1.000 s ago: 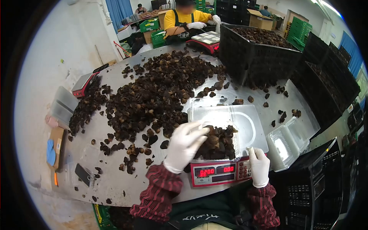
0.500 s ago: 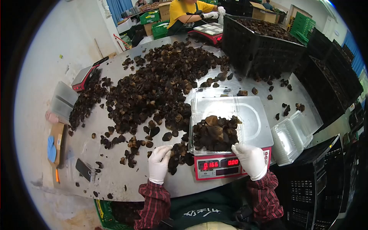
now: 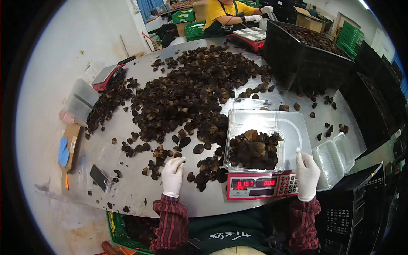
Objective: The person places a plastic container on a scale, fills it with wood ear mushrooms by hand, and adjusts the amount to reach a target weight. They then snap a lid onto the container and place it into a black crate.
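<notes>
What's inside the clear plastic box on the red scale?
Dark brown, wrinkled mushroom-like pieces are heaped inside the open box. The top ones show; they hide those underneath and most of the box's bottom.

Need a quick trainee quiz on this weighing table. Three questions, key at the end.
1. Where is the clear box of dark pieces?
A) On the nearest scale
B) Inside the black crate
C) On the floor

2. True or false: the left grip is inside the clear box.

3. Fill in: the nearest scale's left red display reads ___.

Key:
1. A
2. False; it is left of the box, apart from it.
3. 0.167
</notes>
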